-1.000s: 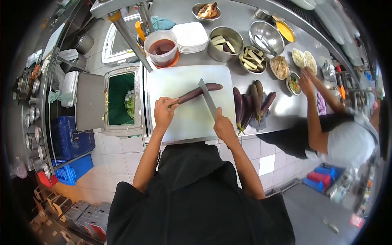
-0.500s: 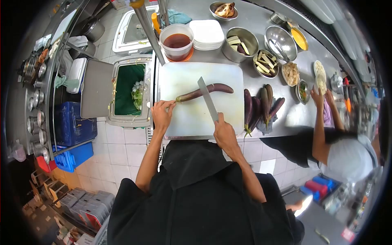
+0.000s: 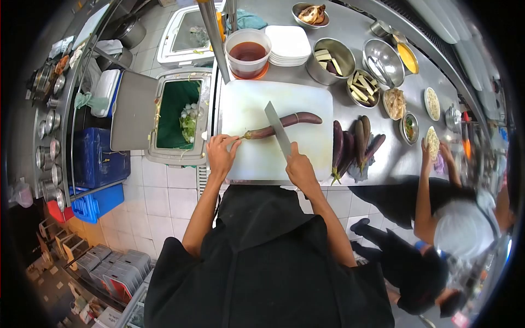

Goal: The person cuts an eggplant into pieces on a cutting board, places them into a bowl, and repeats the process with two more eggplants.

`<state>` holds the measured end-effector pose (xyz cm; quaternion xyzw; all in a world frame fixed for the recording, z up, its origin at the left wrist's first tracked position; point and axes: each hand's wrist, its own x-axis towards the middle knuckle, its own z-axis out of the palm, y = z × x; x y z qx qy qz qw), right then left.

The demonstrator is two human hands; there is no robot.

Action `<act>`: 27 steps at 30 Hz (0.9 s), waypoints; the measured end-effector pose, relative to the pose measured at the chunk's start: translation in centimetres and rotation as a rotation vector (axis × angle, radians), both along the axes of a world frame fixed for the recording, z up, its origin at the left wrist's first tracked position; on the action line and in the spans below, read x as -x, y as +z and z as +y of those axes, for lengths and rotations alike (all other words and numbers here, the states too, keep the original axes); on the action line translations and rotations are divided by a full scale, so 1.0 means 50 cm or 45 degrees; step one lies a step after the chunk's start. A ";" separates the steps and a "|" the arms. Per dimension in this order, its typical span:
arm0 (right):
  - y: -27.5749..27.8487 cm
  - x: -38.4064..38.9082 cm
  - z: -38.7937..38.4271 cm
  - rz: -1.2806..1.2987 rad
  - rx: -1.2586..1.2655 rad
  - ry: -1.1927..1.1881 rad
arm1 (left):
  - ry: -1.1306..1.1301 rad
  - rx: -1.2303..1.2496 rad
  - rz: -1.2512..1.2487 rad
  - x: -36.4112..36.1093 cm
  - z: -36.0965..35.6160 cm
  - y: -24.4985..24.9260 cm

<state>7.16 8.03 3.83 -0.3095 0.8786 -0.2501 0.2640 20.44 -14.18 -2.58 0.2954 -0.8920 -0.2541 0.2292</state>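
Note:
A long purple eggplant (image 3: 307,117) lies slantwise across the white cutting board (image 3: 246,167), its stem end to the left. My left hand (image 3: 220,157) is at the board's left edge, thumb and fingertips pinched at the stem. With my right hand (image 3: 302,170) I grip the handle of a broad-bladed knife (image 3: 278,131). The blade crosses over the eggplant near its middle, tip pointing away from me. Several whole eggplants (image 3: 348,147) lie to the right of the board, partly on a grey cloth.
Behind the board stand a tub of reddish-brown liquid (image 3: 249,52), stacked white trays (image 3: 287,46) and steel bowls with cut eggplant (image 3: 330,60). An open green-lined bin (image 3: 172,117) is on the left. At right, a co-worker (image 3: 465,224) holds an oval dish; another person (image 3: 404,262) is behind.
The view has shifted slightly. My knife has moved a little left along the eggplant, while my left hand stays at the stem. The co-worker's dish is nearer the table edge; another person has appeared.

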 end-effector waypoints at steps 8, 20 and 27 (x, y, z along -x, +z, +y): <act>0.074 -0.128 0.005 -0.069 0.084 -0.026 | -0.075 -0.011 0.021 -0.032 0.017 -0.002; 0.020 -0.159 -0.004 -0.009 -0.023 0.081 | -0.123 -0.042 0.030 -0.041 0.017 -0.004; 0.078 -0.135 -0.008 -0.095 0.056 -0.067 | 0.258 0.175 -0.032 -0.080 -0.079 -0.052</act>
